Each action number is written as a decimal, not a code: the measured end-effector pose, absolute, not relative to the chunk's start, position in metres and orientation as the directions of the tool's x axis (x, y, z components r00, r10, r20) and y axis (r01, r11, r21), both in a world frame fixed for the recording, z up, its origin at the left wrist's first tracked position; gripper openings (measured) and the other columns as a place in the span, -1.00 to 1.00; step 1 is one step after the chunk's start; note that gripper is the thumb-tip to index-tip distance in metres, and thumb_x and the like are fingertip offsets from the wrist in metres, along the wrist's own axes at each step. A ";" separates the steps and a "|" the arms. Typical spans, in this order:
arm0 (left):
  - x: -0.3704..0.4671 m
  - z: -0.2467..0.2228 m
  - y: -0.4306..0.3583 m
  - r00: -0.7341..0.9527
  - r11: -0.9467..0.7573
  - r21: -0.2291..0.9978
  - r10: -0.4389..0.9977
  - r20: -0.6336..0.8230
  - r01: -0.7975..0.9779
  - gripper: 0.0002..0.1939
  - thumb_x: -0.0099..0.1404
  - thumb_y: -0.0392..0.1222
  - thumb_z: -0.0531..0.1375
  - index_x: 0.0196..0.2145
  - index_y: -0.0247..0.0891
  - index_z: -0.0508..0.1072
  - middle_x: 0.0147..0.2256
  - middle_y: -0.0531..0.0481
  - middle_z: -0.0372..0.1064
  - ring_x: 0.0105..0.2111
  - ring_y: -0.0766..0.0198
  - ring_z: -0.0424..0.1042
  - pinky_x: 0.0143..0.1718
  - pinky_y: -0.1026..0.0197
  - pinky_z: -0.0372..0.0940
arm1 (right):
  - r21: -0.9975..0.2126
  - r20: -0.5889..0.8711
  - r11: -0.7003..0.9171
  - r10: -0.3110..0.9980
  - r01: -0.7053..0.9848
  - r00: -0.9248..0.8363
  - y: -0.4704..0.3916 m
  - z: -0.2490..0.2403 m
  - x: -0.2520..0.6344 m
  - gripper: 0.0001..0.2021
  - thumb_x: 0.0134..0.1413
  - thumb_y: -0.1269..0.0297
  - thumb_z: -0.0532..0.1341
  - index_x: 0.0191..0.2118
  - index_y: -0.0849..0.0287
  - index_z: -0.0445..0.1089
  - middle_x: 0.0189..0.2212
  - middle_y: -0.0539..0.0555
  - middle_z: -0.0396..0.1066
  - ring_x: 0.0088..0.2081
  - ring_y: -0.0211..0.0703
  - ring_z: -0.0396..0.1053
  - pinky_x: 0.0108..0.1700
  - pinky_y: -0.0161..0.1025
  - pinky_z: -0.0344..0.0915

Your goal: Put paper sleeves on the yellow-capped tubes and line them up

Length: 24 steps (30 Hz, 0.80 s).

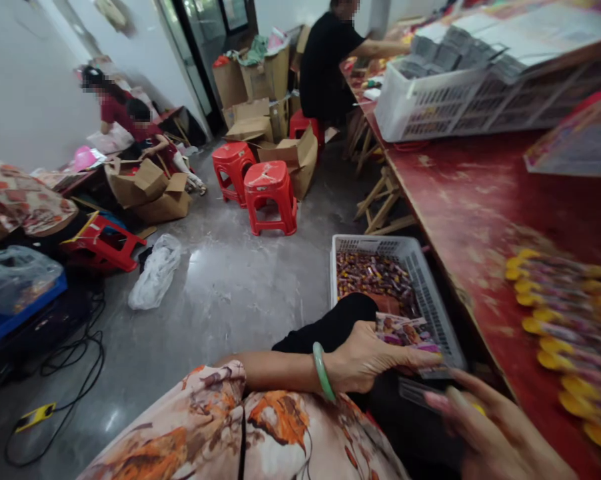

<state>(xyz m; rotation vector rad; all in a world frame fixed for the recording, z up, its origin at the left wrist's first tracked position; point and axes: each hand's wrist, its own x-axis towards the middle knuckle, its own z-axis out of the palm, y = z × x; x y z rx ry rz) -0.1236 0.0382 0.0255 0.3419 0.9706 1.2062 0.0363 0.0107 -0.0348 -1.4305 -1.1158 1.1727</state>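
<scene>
My left hand [360,357], with a pale green bangle at the wrist, is closed around a few printed cards or packets [405,330] with colourful pictures. They stick out past its fingers, over my dark-clothed leg. To the right, my right hand [490,427] is blurred by motion, its thumb and finger pinching a narrow clear plastic piece [416,392]. A bit of yellow shows between its fingers, too blurred to name. Just beyond my hands, a white plastic crate [438,313] holds many small dark-purple and yellow wrapped pieces [373,270].
The red worn table [460,200] runs along my right, with rows of yellow-ended packed items [555,333] and a white basket [430,107] of grey bundles. Red stools [270,197], cardboard boxes [150,190], a plastic bag [155,273] and a cable [88,373] occupy the floor. Several people sit nearby.
</scene>
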 end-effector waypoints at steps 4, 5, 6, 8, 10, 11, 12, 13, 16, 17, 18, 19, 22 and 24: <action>-0.124 0.023 0.027 0.120 0.418 0.732 0.898 -0.424 -0.538 -0.59 -0.19 -0.13 0.48 -0.37 -0.36 0.54 -0.44 0.04 0.42 -0.45 0.39 0.34 -0.30 0.27 0.26 | -0.974 -0.226 -0.220 0.966 -0.062 0.122 0.013 -0.008 0.007 -0.67 -0.19 0.10 0.40 -0.27 0.18 0.52 -0.52 0.05 0.49 -0.51 -0.12 0.44 -0.48 -0.29 0.37; -0.126 0.020 0.027 0.134 0.433 0.740 0.893 -0.430 -0.515 -0.63 -0.14 -0.12 0.46 -0.37 -0.35 0.54 -0.44 0.03 0.43 -0.44 0.39 0.36 -0.30 0.27 0.27 | -0.979 -0.201 -0.193 0.971 -0.067 0.131 0.015 -0.006 0.004 -0.72 -0.16 0.14 0.38 -0.31 0.20 0.53 -0.54 0.04 0.48 -0.53 -0.15 0.43 -0.48 -0.30 0.36; -0.127 0.018 0.028 0.156 0.446 0.747 0.890 -0.428 -0.494 -0.66 -0.06 -0.10 0.43 -0.36 -0.34 0.54 -0.42 0.03 0.44 -0.43 0.38 0.37 -0.30 0.27 0.28 | -0.982 -0.183 -0.175 0.974 -0.073 0.131 0.018 -0.004 0.004 -0.77 -0.14 0.17 0.35 -0.34 0.20 0.53 -0.57 0.03 0.47 -0.55 -0.17 0.41 -0.49 -0.33 0.35; -0.130 0.013 0.033 0.186 0.453 0.774 0.891 -0.415 -0.442 -0.72 0.03 -0.09 0.39 -0.35 -0.34 0.55 -0.39 0.01 0.47 -0.40 0.36 0.40 -0.30 0.28 0.29 | -0.984 -0.171 -0.165 0.980 -0.064 0.104 0.022 -0.002 0.007 -0.80 -0.10 0.19 0.31 -0.37 0.21 0.53 -0.61 0.01 0.45 -0.58 -0.22 0.38 -0.54 -0.36 0.30; -0.131 0.009 0.040 0.181 0.457 0.787 0.889 -0.421 -0.415 -0.74 0.04 -0.11 0.39 -0.36 -0.34 0.55 -0.38 0.00 0.49 -0.38 0.35 0.42 -0.30 0.30 0.30 | -0.985 -0.168 -0.164 0.983 -0.048 0.075 0.024 0.001 0.013 -0.81 -0.09 0.19 0.30 -0.39 0.22 0.53 -0.62 0.00 0.44 -0.62 -0.26 0.33 -0.58 -0.39 0.24; -0.131 0.008 0.043 0.169 0.465 0.785 0.884 -0.436 -0.409 -0.74 0.03 -0.13 0.40 -0.37 -0.34 0.55 -0.39 0.00 0.49 -0.39 0.35 0.42 -0.32 0.30 0.30 | -0.987 -0.161 -0.158 0.984 -0.039 0.073 0.023 0.002 0.018 -0.81 -0.08 0.19 0.29 -0.39 0.22 0.52 -0.62 -0.01 0.44 -0.63 -0.28 0.30 -0.60 -0.40 0.22; -0.131 0.008 0.046 0.155 0.477 0.777 0.876 -0.456 -0.410 -0.74 0.01 -0.13 0.41 -0.37 -0.34 0.55 -0.39 0.01 0.50 -0.40 0.35 0.43 -0.33 0.30 0.31 | -0.989 -0.148 -0.146 0.986 -0.029 0.083 0.021 0.004 0.023 -0.82 -0.06 0.20 0.29 -0.39 0.22 0.52 -0.62 -0.01 0.44 -0.64 -0.29 0.29 -0.60 -0.40 0.20; -0.130 0.007 0.048 0.140 0.488 0.769 0.868 -0.476 -0.414 -0.73 -0.01 -0.13 0.42 -0.37 -0.33 0.55 -0.40 0.01 0.50 -0.41 0.35 0.43 -0.35 0.30 0.32 | -0.992 -0.126 -0.125 0.987 -0.017 0.101 0.018 0.006 0.028 -0.83 -0.04 0.21 0.29 -0.38 0.21 0.52 -0.62 -0.02 0.43 -0.64 -0.30 0.28 -0.60 -0.40 0.20; -0.127 0.006 0.052 0.103 0.504 0.742 0.850 -0.516 -0.443 -0.71 -0.05 -0.13 0.44 -0.38 -0.33 0.54 -0.42 0.03 0.50 -0.46 0.37 0.43 -0.42 0.33 0.32 | -0.999 -0.019 -0.024 0.979 0.024 0.202 0.002 0.005 0.048 -0.87 0.02 0.24 0.29 -0.35 0.19 0.51 -0.60 -0.05 0.41 -0.60 -0.30 0.30 -0.55 -0.39 0.23; -0.125 0.006 0.053 0.097 0.508 0.731 0.844 -0.527 -0.456 -0.71 -0.06 -0.15 0.45 -0.39 -0.32 0.53 -0.44 0.04 0.49 -0.48 0.39 0.42 -0.43 0.34 0.32 | -0.999 0.029 0.020 0.970 0.039 0.243 -0.003 0.004 0.053 -0.88 0.03 0.24 0.31 -0.33 0.18 0.51 -0.57 -0.05 0.41 -0.59 -0.30 0.31 -0.54 -0.38 0.24; -0.123 0.006 0.053 0.097 0.515 0.718 0.838 -0.538 -0.468 -0.71 -0.07 -0.16 0.45 -0.39 -0.32 0.53 -0.45 0.05 0.48 -0.50 0.40 0.41 -0.44 0.35 0.32 | -0.997 0.073 0.062 0.956 0.046 0.283 -0.008 0.002 0.058 -0.88 0.03 0.25 0.31 -0.31 0.17 0.51 -0.54 -0.04 0.41 -0.57 -0.29 0.32 -0.54 -0.38 0.24; -0.121 0.006 0.054 0.102 0.524 0.705 0.830 -0.548 -0.478 -0.71 -0.08 -0.17 0.46 -0.40 -0.32 0.52 -0.46 0.06 0.48 -0.51 0.41 0.41 -0.44 0.35 0.32 | -0.994 0.107 0.098 0.942 0.045 0.317 -0.012 0.000 0.061 -0.88 0.03 0.25 0.32 -0.29 0.16 0.51 -0.51 -0.04 0.42 -0.55 -0.29 0.33 -0.53 -0.37 0.24; -0.115 0.007 0.053 0.130 0.561 0.667 0.804 -0.580 -0.490 -0.70 -0.08 -0.17 0.46 -0.39 -0.32 0.51 -0.48 0.06 0.47 -0.53 0.42 0.40 -0.44 0.35 0.34 | -0.986 0.157 0.169 0.909 0.002 0.387 -0.020 -0.003 0.063 -0.87 0.05 0.27 0.32 -0.25 0.15 0.50 -0.47 -0.02 0.42 -0.53 -0.27 0.35 -0.52 -0.36 0.27; -0.112 0.009 0.051 0.154 0.582 0.653 0.792 -0.591 -0.485 -0.70 -0.07 -0.18 0.46 -0.38 -0.32 0.51 -0.47 0.06 0.47 -0.53 0.42 0.40 -0.44 0.35 0.35 | -0.979 0.183 0.205 0.892 -0.009 0.413 -0.021 -0.003 0.060 -0.88 0.06 0.28 0.32 -0.25 0.15 0.49 -0.45 -0.01 0.42 -0.51 -0.26 0.37 -0.51 -0.35 0.31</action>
